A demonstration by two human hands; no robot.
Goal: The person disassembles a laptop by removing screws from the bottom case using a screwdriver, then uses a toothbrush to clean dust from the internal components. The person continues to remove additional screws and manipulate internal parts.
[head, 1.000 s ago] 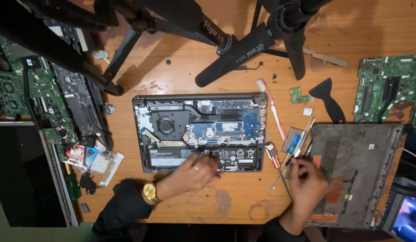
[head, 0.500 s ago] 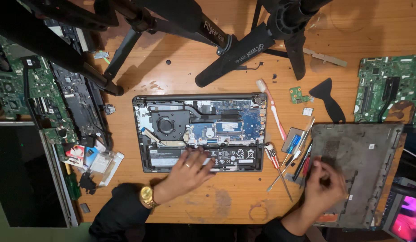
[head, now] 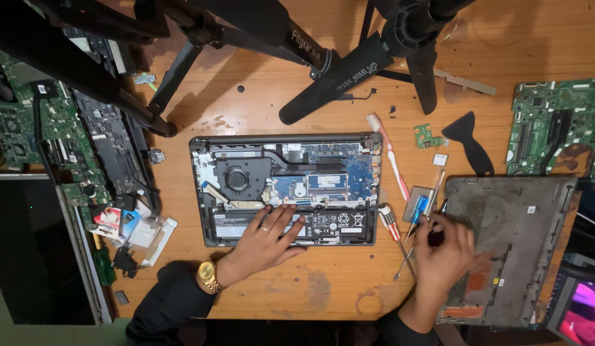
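Note:
An opened laptop (head: 285,173) lies bottom-up on the wooden table, showing its fan, board and black battery (head: 329,224). My left hand (head: 265,240), with a ring and a gold watch, rests flat with fingers spread on the battery. My right hand (head: 441,253) is closed around a black-handled screwdriver (head: 435,238) at the left edge of the removed grey bottom cover (head: 515,243). Beside it lie a red-and-white screwdriver (head: 388,221) and a blue-handled one (head: 418,208).
Black tripod legs (head: 336,83) reach over the far side of the table. A toothbrush (head: 390,157), a small green board (head: 427,136) and a black pry tool (head: 467,144) lie right of the laptop. Green circuit boards sit at far right (head: 554,125) and left (head: 60,147).
My right hand went right over the grey cover, then came back left to the screwdrivers and closed on the black handle. My left hand stayed on the battery, fingers spreading slightly.

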